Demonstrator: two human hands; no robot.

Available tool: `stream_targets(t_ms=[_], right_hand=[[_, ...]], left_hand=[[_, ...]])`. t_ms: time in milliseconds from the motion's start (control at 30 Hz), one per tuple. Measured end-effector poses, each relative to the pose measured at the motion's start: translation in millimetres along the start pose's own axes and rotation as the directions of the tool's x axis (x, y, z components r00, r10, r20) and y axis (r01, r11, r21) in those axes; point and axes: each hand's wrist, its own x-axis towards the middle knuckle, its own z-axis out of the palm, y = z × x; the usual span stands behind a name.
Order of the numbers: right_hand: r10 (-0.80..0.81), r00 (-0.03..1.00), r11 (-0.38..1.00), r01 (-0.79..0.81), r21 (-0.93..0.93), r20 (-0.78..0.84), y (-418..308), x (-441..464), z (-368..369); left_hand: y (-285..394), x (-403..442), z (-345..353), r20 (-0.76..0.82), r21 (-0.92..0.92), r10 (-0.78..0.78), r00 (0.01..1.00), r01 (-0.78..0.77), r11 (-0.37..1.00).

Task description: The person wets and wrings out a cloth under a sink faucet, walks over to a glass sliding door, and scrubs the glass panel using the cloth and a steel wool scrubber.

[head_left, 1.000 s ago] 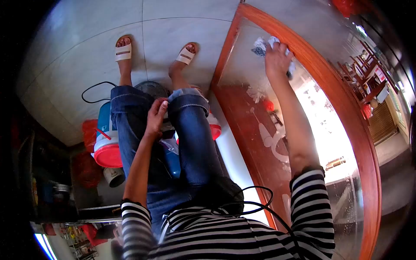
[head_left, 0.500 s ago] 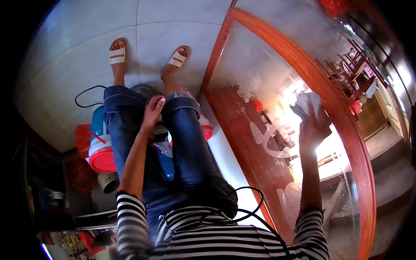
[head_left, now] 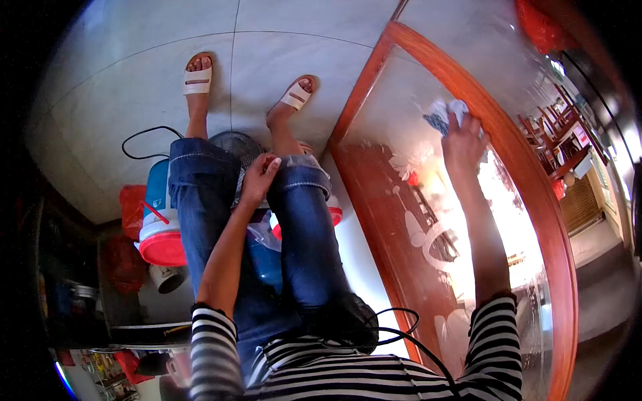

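My right hand presses a crumpled grey-and-white cloth against the glass pane, close to the upper right side of its reddish-brown wooden frame. The fingers bend over the cloth and partly hide it. White flower-like figures show on the glass, along with a very bright glare and a steamy-looking haze. My left hand rests at the inner side of one knee, its fingers loosely curled together. Nothing shows in it, though part of the fingers is hidden.
A white-and-blue bucket with a red rim stands left of my legs, beside a red bag. A dark round mesh fan-like object sits between my shins. A black cable loops at my waist. Stacked wooden furniture appears far right.
My right hand has slid the cloth up and slightly left along the glass. My left hand stays by the knee, while the whole view has shifted a little.
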Motion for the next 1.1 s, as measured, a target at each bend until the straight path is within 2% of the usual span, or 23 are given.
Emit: stream_targets(t_ms=[33, 67, 167, 267, 367, 400, 500, 567, 633, 733, 833, 867, 900, 933, 1000, 1100], right_hand=[[-0.033, 0.999, 0.999, 0.033, 0.005, 0.004, -10.4, 17.5, 12.2], [-0.067, 0.998, 0.998, 0.066, 0.013, 0.01, -21.3, 33.4, 24.5], [-0.083, 0.989, 0.996, 0.081, 0.024, 0.121, -54.3, 81.5, 61.7], [-0.11, 0.98, 0.992, 0.117, -0.035, 0.166, -86.1, 120.8, 91.3], [-0.101, 0.987, 0.984, 0.118, -0.133, 0.125, -118.2, 139.1, 123.7], [-0.086, 0.967, 0.993, 0.101, -0.052, 0.239, -129.4, 143.1, 137.0], [-0.152, 0.933, 0.981, 0.183, -0.067, 0.326, -164.2, 114.5, 163.7], [-0.192, 0.917, 0.98, 0.161, 0.117, 0.349, -189.0, 72.1, 180.4], [-0.279, 0.801, 0.96, 0.246, 0.135, 0.53, -211.4, 31.5, 210.3], [-0.393, 0.665, 0.912, 0.37, 0.178, 0.635, -209.9, 14.4, 203.9], [-0.322, 0.782, 0.942, 0.323, 0.095, 0.533, -179.8, 67.1, 174.6], [-0.248, 0.835, 0.95, 0.309, -0.046, 0.491, -175.1, 96.3, 183.1], [-0.125, 0.921, 0.977, 0.178, -0.114, 0.37, -169.5, 126.9, 219.5], [-0.187, 0.957, 0.964, 0.222, -0.143, 0.223, -148.8, 149.1, 144.7], [-0.19, 0.981, 0.91, 0.159, -0.384, -0.044, -143.6, 181.7, 165.1], [-0.129, 0.992, 0.936, 0.122, -0.33, 0.003, -165.5, 172.5, 184.9]], left_hand=[[0.3, 2.0, 1.7, -0.028, 0.008, 0.001, 1.0, 0.0, 1.0], [1.5, 2.6, 3.7, -0.124, -0.057, 0.083, 0.989, -0.09, 0.994], [-7.9, 14.7, 1.8, -0.243, -0.088, 0.111, 0.964, -0.136, 0.987], [-7.1, 17.9, 5.7, -0.215, -0.14, 0.022, 0.976, -0.053, 0.989], [2.3, 19.2, 10.5, -0.2, -0.124, 0.031, 0.979, -0.056, 0.991], [4.9, 17.8, 10.0, -0.189, -0.104, 0.017, 0.982, -0.038, 0.994], [12.3, 20.8, 7.6, -0.171, -0.075, 0.016, 0.985, -0.029, 0.997], [13.9, 20.7, 8.0, -0.171, -0.089, 0.032, 0.985, -0.048, 0.995], [16.4, 20.6, 7.1, -0.157, -0.07, 0.033, 0.987, -0.045, 0.997], [22.4, 23.9, 10.8, -0.143, -0.018, 0.025, 0.989, -0.028, 0.999], [17.2, 23.2, 11.3, -0.132, -0.04, 0.015, 0.991, -0.02, 0.999], [13.5, 24.7, 11.9, -0.131, -0.058, 0.019, 0.991, -0.026, 0.998], [9.6, 25.4, 12.3, -0.129, -0.073, 0.019, 0.992, -0.028, 0.997], [8.8, 24.1, 13.2, -0.126, -0.081, 0.002, 0.992, -0.012, 0.997], [14.4, 23.7, 11.8, -0.116, -0.088, -0.022, 0.993, 0.012, 0.996], [8.2, 26.0, 10.6, -0.081, -0.07, -0.04, 0.996, 0.034, 0.997]])
